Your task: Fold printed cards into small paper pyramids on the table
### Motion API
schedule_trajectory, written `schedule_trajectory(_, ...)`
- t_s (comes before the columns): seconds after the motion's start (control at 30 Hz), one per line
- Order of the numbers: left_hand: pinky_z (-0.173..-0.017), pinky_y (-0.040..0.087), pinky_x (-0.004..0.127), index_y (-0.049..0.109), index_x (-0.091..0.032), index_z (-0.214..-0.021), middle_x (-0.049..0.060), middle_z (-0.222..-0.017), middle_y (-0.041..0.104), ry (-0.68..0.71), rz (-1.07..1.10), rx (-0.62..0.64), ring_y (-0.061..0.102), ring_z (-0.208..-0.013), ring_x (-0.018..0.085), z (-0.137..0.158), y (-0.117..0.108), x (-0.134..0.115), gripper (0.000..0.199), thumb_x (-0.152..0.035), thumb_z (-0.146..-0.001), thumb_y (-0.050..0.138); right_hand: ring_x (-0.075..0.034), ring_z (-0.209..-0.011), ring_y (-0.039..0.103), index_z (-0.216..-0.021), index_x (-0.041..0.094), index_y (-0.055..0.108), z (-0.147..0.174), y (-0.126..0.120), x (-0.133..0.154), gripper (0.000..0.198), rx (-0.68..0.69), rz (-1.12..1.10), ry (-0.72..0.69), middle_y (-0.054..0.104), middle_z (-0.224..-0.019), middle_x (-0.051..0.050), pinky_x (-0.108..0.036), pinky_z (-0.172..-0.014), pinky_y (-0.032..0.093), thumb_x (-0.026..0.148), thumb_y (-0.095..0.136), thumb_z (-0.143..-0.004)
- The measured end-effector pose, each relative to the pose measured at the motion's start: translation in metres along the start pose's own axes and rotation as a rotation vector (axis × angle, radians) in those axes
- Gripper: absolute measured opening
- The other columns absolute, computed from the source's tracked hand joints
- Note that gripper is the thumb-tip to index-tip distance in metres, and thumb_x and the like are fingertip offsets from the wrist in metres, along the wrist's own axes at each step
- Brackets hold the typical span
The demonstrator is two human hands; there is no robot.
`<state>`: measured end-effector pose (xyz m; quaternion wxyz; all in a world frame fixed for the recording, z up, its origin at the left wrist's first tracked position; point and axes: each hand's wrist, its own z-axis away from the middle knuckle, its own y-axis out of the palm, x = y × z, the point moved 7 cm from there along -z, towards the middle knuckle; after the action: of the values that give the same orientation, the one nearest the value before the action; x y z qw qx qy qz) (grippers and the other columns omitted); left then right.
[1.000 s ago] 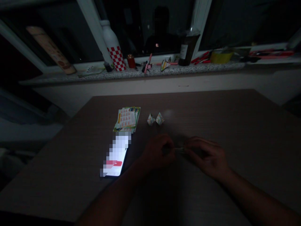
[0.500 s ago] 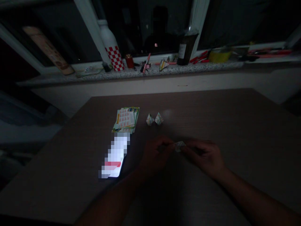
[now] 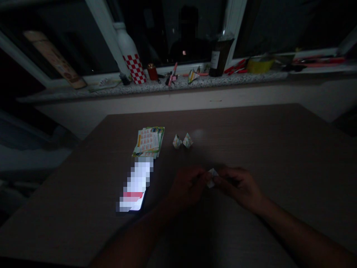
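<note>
- Two bare hands, both right of the phone (image 3: 135, 186), close together at one small folded paper piece (image 3: 212, 172).
- Left hand (image 3: 185, 188): nearer the phone, fingers clamped on the phone-side edge of the paper piece.
- Right hand (image 3: 241, 186): farther right of the phone, fingers clamped on the paper piece's other side.
- Paper piece: right of the phone, pale, pointed at top, partly hidden by fingers. Lifted or touching the worktop (image 3: 264, 137): can't tell.
- Phone: screen lit, mostly pixelated, lying flat on worktop.
- Card stack (image 3: 149, 141): just beyond the phone's far end, several printed cards, fanned unevenly. Touching phone or not: can't tell.
- Folded paper shapes (image 3: 187, 141), two: beyond and right of the phone, side by side, pointed tops, printed.
- Windowsill (image 3: 164, 85): well beyond the phone, speckled stone.
- Bottle (image 3: 131, 56): on sill, beyond the phone, white, red check on lower part.
- Jar (image 3: 152, 72): on sill, beyond and slightly right of the phone, reddish.
- Dark bag (image 3: 220, 61): on sill, beyond and farther right of the phone, white label.
- Dim light, hand details murky.
</note>
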<state>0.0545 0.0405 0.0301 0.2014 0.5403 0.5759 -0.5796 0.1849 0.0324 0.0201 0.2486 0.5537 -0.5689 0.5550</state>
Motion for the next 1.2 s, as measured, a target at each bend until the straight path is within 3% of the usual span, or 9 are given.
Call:
schedule_trajectory(0.1, -0.051, 0.031, 0.020, 0.057, -0.014, -0.064, -0.003, -0.056, 0.049, -0.014, -0.007, -0.027, 0.044, -0.052, 0.008, 0.000, 0.000, -0.001, 0.031, -0.033, -0.088, 0.049, -0.010, -0.050, 0.050, -0.073, 0.015, 0.067, 0.002, 0.000, 0.006, 0.023, -0.007, 0.041, -0.049, 0.056, -0.056, 0.000, -0.021, -0.047, 0.037, 0.028, 0.054, -0.088)
schedule_trajectory(0.27, -0.053, 0.031, 0.022, 0.057, -0.015, -0.062, -0.003, -0.055, 0.048, -0.003, -0.037, -0.051, 0.043, -0.052, 0.009, -0.001, 0.002, -0.002, 0.031, -0.032, -0.087, 0.050, -0.011, -0.054, 0.052, -0.078, 0.015, 0.068, 0.005, -0.002, 0.017, 0.017, -0.019, 0.073, -0.154, 0.059, -0.062, -0.001, -0.022, -0.051, 0.039, 0.021, 0.055, -0.087)
schedule_trajectory(0.67, -0.053, 0.032, 0.021, 0.058, -0.015, -0.064, -0.003, -0.057, 0.050, 0.011, 0.007, -0.048, 0.044, -0.053, 0.009, -0.002, 0.000, -0.004, 0.030, -0.031, -0.087, 0.050, -0.010, -0.052, 0.049, -0.074, 0.014, 0.068, 0.002, -0.004, 0.012, 0.022, 0.006, 0.001, -0.046, 0.055, -0.058, 0.000, -0.021, -0.048, 0.037, 0.026, 0.055, -0.087)
schedule_trajectory(0.83, -0.053, 0.033, 0.020, 0.059, -0.015, -0.065, -0.003, -0.057, 0.051, -0.062, 0.045, -0.029, 0.046, -0.054, 0.009, -0.001, 0.003, 0.004, 0.032, -0.035, -0.088, 0.050, -0.009, -0.050, 0.049, -0.066, 0.015, 0.063, 0.000, -0.003, 0.001, 0.028, 0.010, -0.054, 0.032, 0.055, -0.054, 0.001, -0.020, -0.046, 0.038, 0.032, 0.055, -0.087)
schedule_trajectory(1.1, -0.060, 0.038, 0.022, 0.063, -0.015, -0.078, 0.000, -0.069, 0.060, -0.091, 0.075, -0.023, 0.053, -0.064, 0.011, 0.000, 0.004, 0.015, 0.030, -0.037, -0.090, 0.046, -0.016, -0.058, 0.063, -0.075, 0.017, 0.067, 0.002, -0.018, -0.002, 0.013, -0.205, 0.048, -0.031, 0.070, -0.067, -0.004, -0.025, -0.055, 0.049, 0.029, 0.064, -0.079)
schedule_trajectory(1.2, -0.059, 0.037, 0.023, 0.062, -0.015, -0.074, 0.000, -0.066, 0.058, -0.063, 0.013, 0.024, 0.052, -0.063, 0.012, 0.000, 0.007, 0.013, 0.026, -0.036, -0.086, 0.053, -0.015, -0.059, 0.064, -0.076, 0.018, 0.068, 0.003, -0.022, 0.003, 0.009, -0.253, 0.090, -0.087, 0.071, -0.068, -0.004, -0.025, -0.055, 0.050, 0.026, 0.065, -0.078)
